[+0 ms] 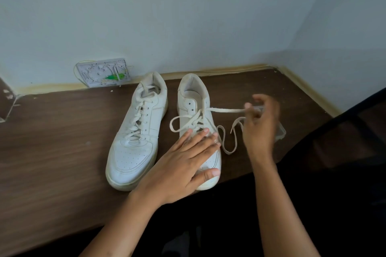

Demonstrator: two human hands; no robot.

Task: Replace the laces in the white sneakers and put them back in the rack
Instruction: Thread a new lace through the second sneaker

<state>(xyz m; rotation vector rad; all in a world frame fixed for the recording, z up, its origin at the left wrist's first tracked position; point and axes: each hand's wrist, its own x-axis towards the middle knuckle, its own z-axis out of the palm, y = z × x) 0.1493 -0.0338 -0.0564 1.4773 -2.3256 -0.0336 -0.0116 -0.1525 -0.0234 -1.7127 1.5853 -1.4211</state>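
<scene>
Lace running sideways out of the right-hand sneaker to my right hand.

The lace (227,110) leaves an upper eyelet of the right-hand sneaker (193,102) and stretches almost level toward my right hand (260,123), whose fingers (248,106) pinch its end, though motion blur hides the exact hold. That sneaker lies on the bench (52,142), heel to the wall and toe toward me, so the lace crosses its long axis. My left hand (183,165) presses flat, fingers straight, on the toe. The left-hand sneaker (135,137) sits just beside it, fully laced.
</scene>
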